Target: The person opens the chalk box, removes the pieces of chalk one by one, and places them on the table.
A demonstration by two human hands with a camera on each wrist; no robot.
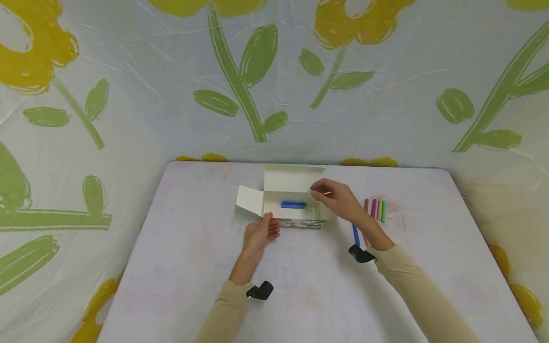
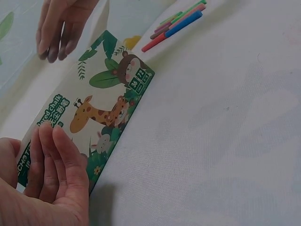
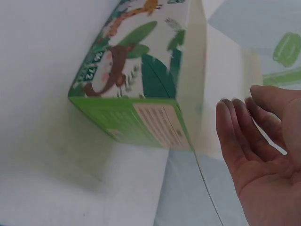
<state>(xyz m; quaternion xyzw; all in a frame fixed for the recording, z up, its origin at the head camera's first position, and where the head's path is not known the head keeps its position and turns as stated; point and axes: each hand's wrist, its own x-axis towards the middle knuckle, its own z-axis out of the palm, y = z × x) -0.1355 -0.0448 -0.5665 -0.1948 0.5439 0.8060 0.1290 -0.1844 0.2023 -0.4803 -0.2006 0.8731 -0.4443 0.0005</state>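
A chalk box [image 1: 300, 224] with printed animals and a green end stands on the table, its white lid [image 1: 293, 179] raised at the back and a side flap [image 1: 250, 199] folded out left. Two blue chalk sticks [image 1: 293, 205] lie side by side inside. My left hand [image 1: 259, 232] grips the front left of the box, thumb at the rim and fingers [image 2: 47, 160] along the printed front. My right hand [image 1: 336, 196] hovers by the right end of the lid, fingers [image 3: 230, 127] loosely bent with a gap to the thumb and nothing between them.
Right of the box, partly behind my right forearm, lie several coloured sticks, among them a blue stick [image 1: 356, 234], a purple stick [image 1: 373, 208] and a green stick [image 1: 383, 211]. The white table [image 1: 193, 247] meets a flower-printed cloth [image 1: 163, 95] at its back edge.
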